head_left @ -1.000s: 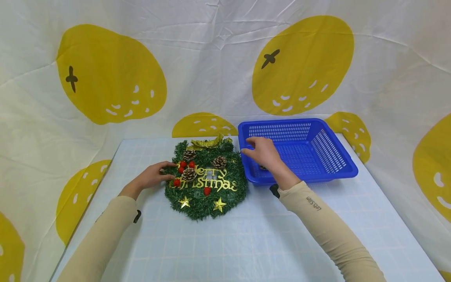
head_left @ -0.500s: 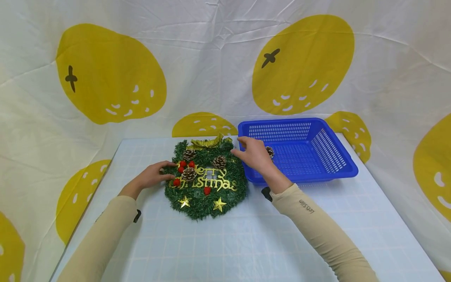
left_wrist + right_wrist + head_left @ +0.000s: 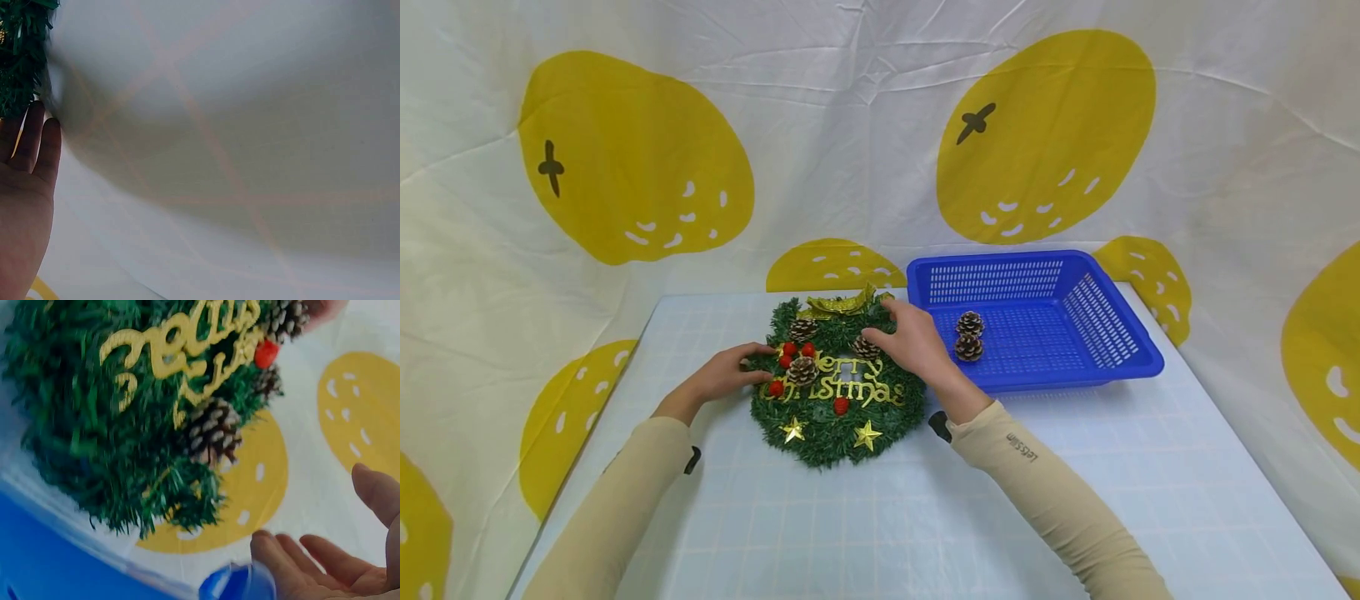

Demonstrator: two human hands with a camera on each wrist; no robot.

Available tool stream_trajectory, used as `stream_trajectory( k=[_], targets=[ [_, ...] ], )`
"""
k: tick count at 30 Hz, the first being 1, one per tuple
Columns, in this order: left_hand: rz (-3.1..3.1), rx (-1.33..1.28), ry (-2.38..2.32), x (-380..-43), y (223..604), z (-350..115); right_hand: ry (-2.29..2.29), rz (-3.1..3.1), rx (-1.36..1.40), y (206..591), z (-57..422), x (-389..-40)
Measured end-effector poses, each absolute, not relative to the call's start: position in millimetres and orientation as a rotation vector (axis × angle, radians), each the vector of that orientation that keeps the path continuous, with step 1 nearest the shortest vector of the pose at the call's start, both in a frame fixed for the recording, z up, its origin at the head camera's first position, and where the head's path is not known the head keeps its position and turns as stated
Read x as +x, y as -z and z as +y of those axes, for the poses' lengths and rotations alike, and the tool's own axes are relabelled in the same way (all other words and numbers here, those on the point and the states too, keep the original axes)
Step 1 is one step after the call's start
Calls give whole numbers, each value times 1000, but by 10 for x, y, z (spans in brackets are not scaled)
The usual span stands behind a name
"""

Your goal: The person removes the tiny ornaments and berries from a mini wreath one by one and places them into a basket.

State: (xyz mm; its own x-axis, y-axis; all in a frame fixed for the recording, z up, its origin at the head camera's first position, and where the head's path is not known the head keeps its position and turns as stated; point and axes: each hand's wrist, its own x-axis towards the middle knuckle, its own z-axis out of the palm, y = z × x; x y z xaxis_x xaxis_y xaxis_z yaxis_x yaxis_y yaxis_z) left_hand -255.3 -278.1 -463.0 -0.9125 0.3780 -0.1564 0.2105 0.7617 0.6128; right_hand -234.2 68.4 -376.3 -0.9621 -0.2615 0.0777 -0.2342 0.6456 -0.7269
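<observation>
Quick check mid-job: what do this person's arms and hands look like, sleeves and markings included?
Both forearms wear fitted beige sleeves: the left sleeve and the right sleeve, which has dark lettering that looks like "Let'sSlim". A small black piece shows at the left wrist and another at the right wrist. The left hand and right hand are bare, without gloves.

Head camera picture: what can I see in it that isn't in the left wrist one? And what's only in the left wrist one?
Only the head view shows the blue basket with two pine cones inside, the right hand and the red balls.

Only the left wrist view shows the palm side of the left hand, with its fingers up close.

Both show the left hand, part of the green wreath and the pale checked table.
</observation>
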Motion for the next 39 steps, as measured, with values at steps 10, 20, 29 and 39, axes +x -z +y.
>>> stream_trajectory(
  k=[10,20,29,39],
  targets=[
    [2692,456,-882,-2545,4629,-2769,1293,2789,-319,3957,516,-2314],
    [2691,472,-889,-2540,4627,-2773,1302,2762,-292,4075,436,-2309],
    [2691,487,-897,-2533,4622,-2774,1301,2751,-294,4175,391,-2321],
    [2688,468,-897,-2548,4633,-2781,1252,2759,-268,4209,382,-2350]
  ],
)
